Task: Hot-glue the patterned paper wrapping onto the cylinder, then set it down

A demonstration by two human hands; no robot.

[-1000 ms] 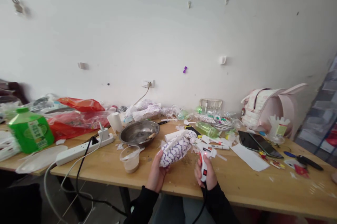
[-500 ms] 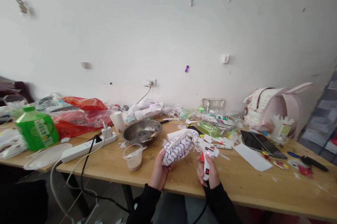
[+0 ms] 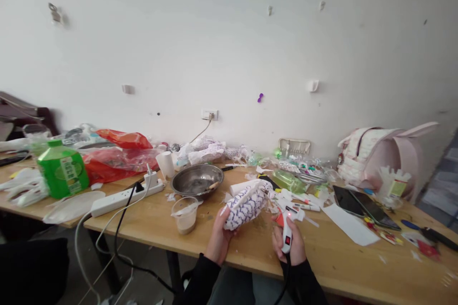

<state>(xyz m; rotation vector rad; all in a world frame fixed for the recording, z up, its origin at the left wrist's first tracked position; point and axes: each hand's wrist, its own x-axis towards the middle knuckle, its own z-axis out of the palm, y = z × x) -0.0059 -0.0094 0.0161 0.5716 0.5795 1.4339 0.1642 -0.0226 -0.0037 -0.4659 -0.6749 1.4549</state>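
My left hand is closed around the near end of a white paper-wrapped shape with purple scale-like marks, raised over the table's front. In my right hand is a white hot glue gun with a red trigger, a lit red light and a black cord running down. Its nozzle points toward the far right end of the wrapped shape; whether they touch I cannot tell. Left of these, a clear plastic cup with brownish content stands before a metal bowl.
A white power strip with cables hanging off the front edge lies left. Farther left stand a green jug and red plastic bags. At right are white paper, phones and a pink backpack. Clutter lines the wall.
The whole view has shifted, so everything appears slightly farther right. Both hands keep their holds on the wrapped shape and the glue gun, which stay close together.
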